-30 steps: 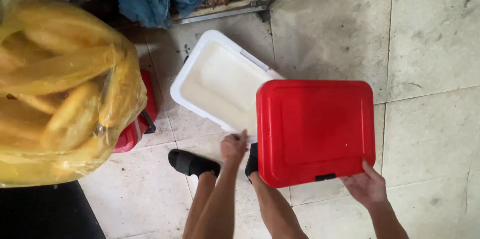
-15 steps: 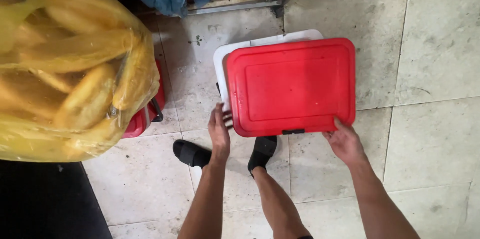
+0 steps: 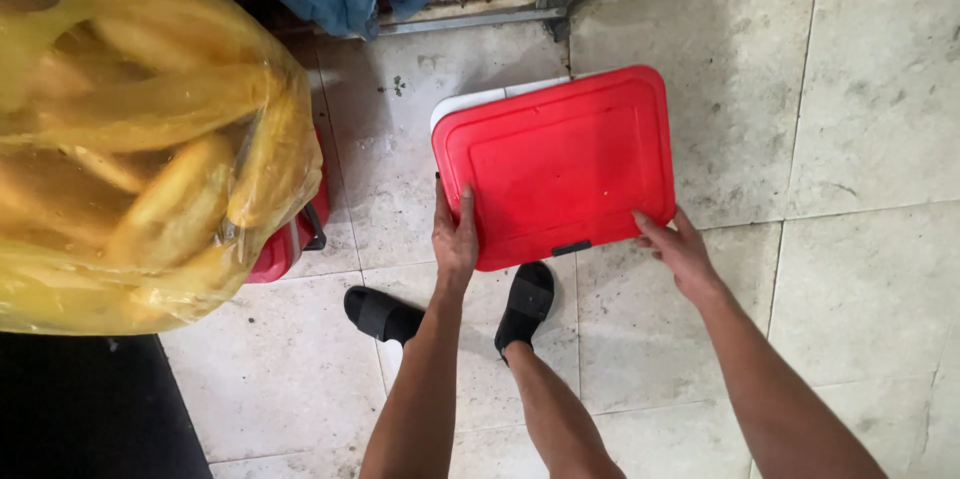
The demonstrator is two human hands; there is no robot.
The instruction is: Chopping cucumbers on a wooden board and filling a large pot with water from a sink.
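— Since the earlier frame, what has shifted?

— Now the red lid lies almost squarely over the white container, where a second ago it sat off to one side with the box open beside it. Only a strip of white rim shows along the far edge.

— And around it?

— Biggest is the yellow bag of bananas at left, on the pale tiled floor. Black sandals stand just below the lid.

— The hands?

— Left hand grips the lid's near-left corner, fingers over its top. Right hand holds the near-right corner, fingers touching the edge.
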